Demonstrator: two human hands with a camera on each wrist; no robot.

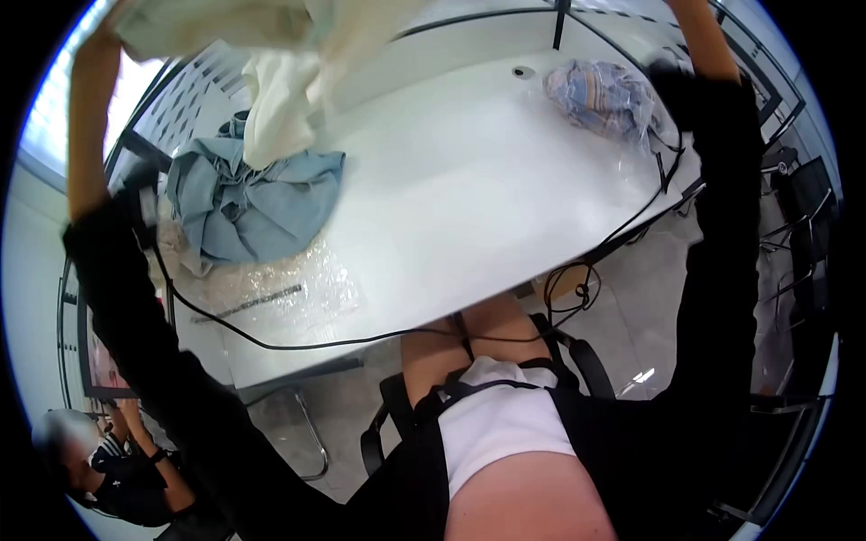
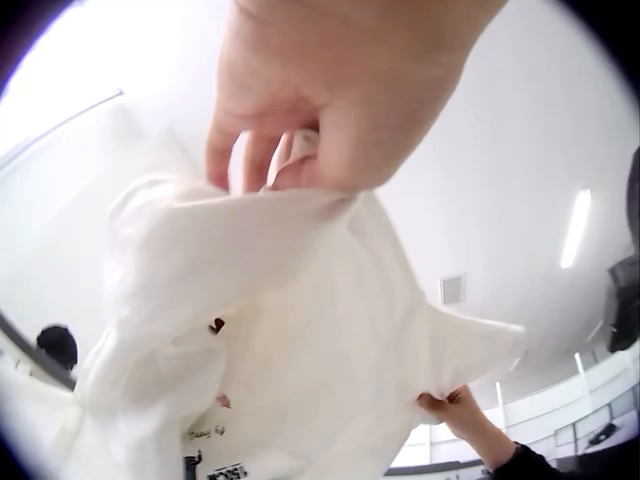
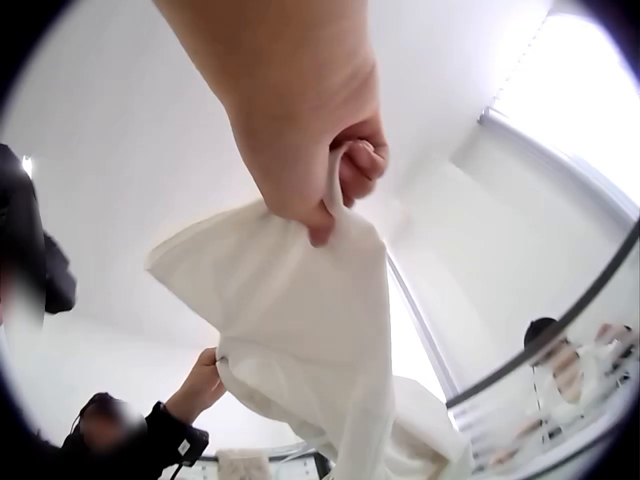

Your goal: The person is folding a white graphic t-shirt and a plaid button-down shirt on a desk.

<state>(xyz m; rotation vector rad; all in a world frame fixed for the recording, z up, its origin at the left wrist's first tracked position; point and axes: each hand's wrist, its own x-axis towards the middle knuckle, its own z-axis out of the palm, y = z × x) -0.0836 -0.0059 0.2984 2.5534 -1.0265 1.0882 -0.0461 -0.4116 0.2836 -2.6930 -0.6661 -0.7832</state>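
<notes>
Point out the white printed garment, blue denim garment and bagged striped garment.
White printed garment (image 2: 305, 325): left wrist view, plain fabric near its middle.
Blue denim garment (image 1: 280, 209): head view, its spread fabric.
Bagged striped garment (image 1: 598, 96): head view, its striped cloth.

Garment (image 1: 293, 212) L, bag (image 1: 600, 99) R, on tbl (image 1: 451, 198).

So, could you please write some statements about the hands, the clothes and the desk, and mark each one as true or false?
1. The left hand grips the white printed shirt. True.
2. The right hand is holding nothing. False: the right hand grips the same white printed shirt.
3. Clear plastic packaging lies on the white desk, next to the blue denim garment. True.
4. The blue denim garment lies on the right half of the white desk. False: it lies on the left half.
5. Striped cloth is in a clear plastic bag. True.
</notes>
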